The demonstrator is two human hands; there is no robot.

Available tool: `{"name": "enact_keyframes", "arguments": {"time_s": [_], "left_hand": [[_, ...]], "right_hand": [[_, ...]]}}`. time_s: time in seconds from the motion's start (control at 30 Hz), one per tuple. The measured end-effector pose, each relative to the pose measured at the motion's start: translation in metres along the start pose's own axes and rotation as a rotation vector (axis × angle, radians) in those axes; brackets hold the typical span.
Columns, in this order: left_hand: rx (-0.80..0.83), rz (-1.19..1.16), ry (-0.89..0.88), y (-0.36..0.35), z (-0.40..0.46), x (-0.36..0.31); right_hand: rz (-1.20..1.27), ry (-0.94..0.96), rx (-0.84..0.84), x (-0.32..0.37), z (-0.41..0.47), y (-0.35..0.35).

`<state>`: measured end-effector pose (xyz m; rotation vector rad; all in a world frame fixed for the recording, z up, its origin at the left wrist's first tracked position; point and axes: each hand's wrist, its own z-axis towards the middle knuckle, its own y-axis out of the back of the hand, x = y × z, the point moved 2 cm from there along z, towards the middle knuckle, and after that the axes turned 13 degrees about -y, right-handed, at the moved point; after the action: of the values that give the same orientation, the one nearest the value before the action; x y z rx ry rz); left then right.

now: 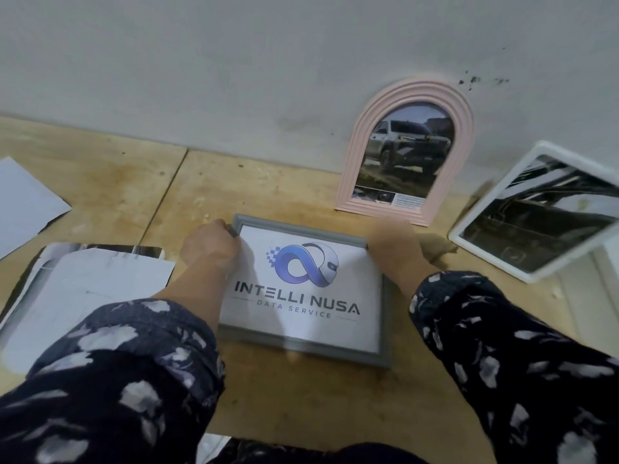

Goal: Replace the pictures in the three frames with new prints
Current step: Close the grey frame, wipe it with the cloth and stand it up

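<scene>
A grey rectangular frame (303,349) lies on the wooden surface in front of me, showing a white print with a blue logo and the words "INTELLI NUSA DATA SERVICE". My left hand (209,246) grips its far left corner, fingers curled over the edge. My right hand (395,249) holds the far right corner; it is blurred. A pink arched frame (355,162) with a picture of a truck leans against the wall behind. A white frame (469,229) with a dark picture stands tilted at the right.
Loose sheets of paper (100,289) lie on the wooden table (301,396) at my left, and another sheet (23,199) sits at the far left edge. The grey wall (268,78) runs along the table's back.
</scene>
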<state>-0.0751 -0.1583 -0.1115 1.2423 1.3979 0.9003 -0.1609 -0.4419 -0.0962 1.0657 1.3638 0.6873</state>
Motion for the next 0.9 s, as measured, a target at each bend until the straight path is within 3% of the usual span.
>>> {"name": "enact_keyframes", "arguments": {"time_s": [0.1, 0.27, 0.43, 0.63, 0.77, 0.9], "left_hand": [[-0.005, 0.003, -0.008, -0.002, 0.001, 0.0], [-0.001, 0.005, 0.003, -0.003, 0.002, -0.001], [-0.001, -0.123, -0.033, -0.003, -0.001, 0.003], [-0.057, -0.4, -0.17, -0.012, -0.026, 0.026], [-0.079, -0.33, -0.239, -0.018, -0.06, 0.051], [-0.173, -0.291, -0.381, -0.022, -0.099, 0.073]], "right_hand": [[-0.041, -0.127, 0.036, -0.033, -0.02, 0.003], [0.126, -0.33, 0.287, -0.068, -0.045, 0.001], [0.284, -0.399, 0.215, -0.043, -0.026, 0.02], [0.707, -0.321, 0.23, 0.026, 0.0, 0.063], [0.85, -0.137, 0.215, 0.089, 0.01, 0.097], [0.98, -0.082, 0.28, 0.138, 0.025, 0.123]]}}
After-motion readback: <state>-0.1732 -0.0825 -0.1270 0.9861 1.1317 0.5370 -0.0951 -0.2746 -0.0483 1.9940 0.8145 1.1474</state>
